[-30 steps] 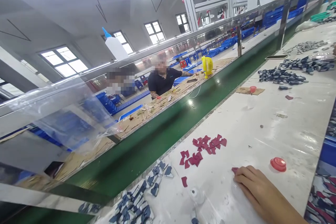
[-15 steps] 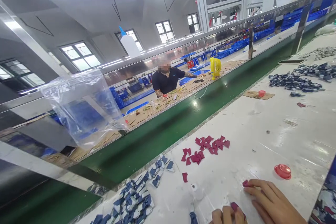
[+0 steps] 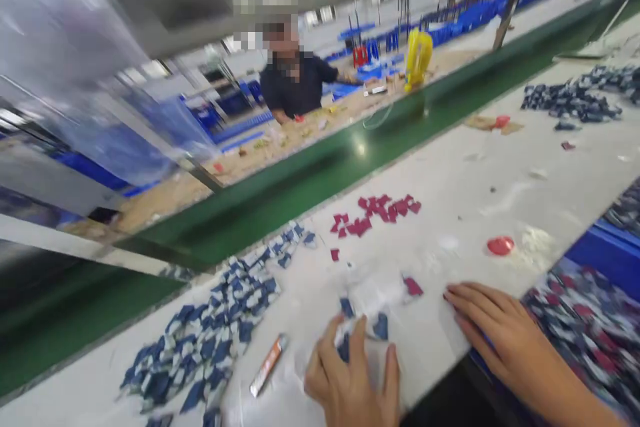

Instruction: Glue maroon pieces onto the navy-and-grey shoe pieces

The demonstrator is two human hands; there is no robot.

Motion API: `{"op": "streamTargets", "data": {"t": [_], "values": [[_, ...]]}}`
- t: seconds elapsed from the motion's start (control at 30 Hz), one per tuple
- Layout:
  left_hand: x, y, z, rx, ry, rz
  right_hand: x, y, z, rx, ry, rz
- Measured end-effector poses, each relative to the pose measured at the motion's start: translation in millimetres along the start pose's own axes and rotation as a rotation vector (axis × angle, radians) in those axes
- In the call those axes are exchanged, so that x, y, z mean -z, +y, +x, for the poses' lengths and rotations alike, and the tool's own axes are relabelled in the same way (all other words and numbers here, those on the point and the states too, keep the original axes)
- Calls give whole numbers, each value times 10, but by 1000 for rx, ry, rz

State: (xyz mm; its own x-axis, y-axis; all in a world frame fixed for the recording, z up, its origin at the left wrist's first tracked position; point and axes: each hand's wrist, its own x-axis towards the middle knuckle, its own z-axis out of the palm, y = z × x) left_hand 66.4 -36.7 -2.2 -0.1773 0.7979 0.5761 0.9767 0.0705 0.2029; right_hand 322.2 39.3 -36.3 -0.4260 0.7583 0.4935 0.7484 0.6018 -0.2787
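Observation:
My left hand [image 3: 353,373] reaches over the white table with its fingers apart, around small dark-blue and pale pieces [image 3: 343,349]. Another dark-blue piece [image 3: 381,327] lies beside its fingertips. Whether it grips any piece is blurred, but none shows lifted. My right hand [image 3: 495,320] rests at the table's near edge, fingers stretched out and close together. A dark reddish spot shows at its fingertips, too smeared to name. Between the hands, a little farther off, lies a loose maroon piece [image 3: 413,285]. An orange-and-silver tube-like item [image 3: 269,365] lies left of my left hand.
A pile of blue-and-pale pieces [image 3: 200,340] spreads at left, with maroon pieces [image 3: 380,208] behind. A red dish [image 3: 501,245] sits at right. Below the edge, a blue bin [image 3: 607,257] holds mixed pieces. Beyond the green belt [image 3: 320,167] are a person [image 3: 295,83] and a yellow fan [image 3: 418,59].
The view has tilted down and shifted, showing more of the table and the bin. My left hand has spread its fingers over the blue pieces. A maroon piece now lies loose between the hands.

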Motion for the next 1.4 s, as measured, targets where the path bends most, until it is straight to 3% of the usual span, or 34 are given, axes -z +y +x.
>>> {"op": "streamTargets", "data": {"t": [0.1,0.3,0.5,0.63,0.8,0.87,0.93,1.03,1.1,1.27,1.4], "values": [[151,20,51,13,-132,4,158,-142,-60,-33,-146,36],[104,105,77,20,-229,11,271,-311,-117,6,-239,103],[15,165,115,-24,-291,99,274,-405,-85,81,-165,157],[22,206,67,-49,-293,58,277,-373,-134,85,-186,201],[66,282,-42,-52,-306,-8,310,-416,-153,130,-126,433],[74,325,-78,-51,-316,-46,336,-490,-85,-3,-107,569],[74,365,-104,-40,-329,-81,351,-565,30,-232,-111,701],[63,398,-119,-13,-329,-120,329,-627,215,-556,-191,893],[53,392,-114,-7,-326,-149,293,-632,300,-691,-242,1011],[34,338,-80,-12,-352,-190,231,-611,381,-816,-272,1247],[23,329,-75,-4,-384,-232,238,-602,421,-803,-302,1176]]}}
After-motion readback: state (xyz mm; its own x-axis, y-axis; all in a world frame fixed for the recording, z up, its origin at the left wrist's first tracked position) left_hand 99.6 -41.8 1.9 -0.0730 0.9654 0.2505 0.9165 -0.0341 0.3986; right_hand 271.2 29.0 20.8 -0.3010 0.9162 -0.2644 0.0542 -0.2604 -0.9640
